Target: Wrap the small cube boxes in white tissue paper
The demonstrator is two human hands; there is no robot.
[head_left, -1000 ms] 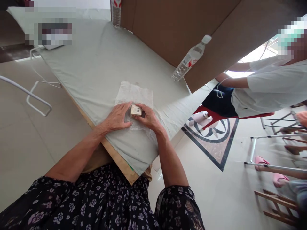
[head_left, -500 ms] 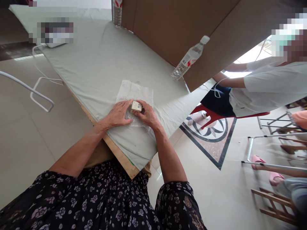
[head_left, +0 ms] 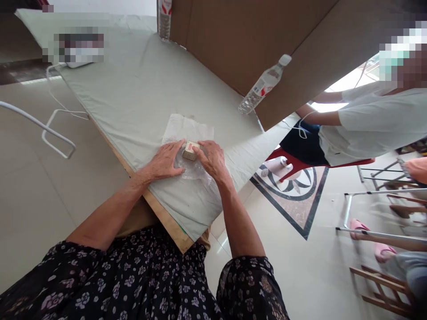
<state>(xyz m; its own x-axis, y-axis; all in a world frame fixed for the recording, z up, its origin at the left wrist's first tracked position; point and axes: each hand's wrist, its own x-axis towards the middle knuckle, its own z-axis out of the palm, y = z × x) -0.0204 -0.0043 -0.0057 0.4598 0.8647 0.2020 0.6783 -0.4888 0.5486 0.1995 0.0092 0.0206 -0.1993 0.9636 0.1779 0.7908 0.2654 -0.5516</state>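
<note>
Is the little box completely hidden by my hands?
No, the little box shows its pale top between the left hand and right hand.

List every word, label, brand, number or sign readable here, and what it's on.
No text is legible.
Small box: red print on top, too small to read.
Bottle by the near corner of the brown panel, label: red and dark marks, too small and blurred.
Far bottle: red marks near the picture's top edge, unreadable.
</note>
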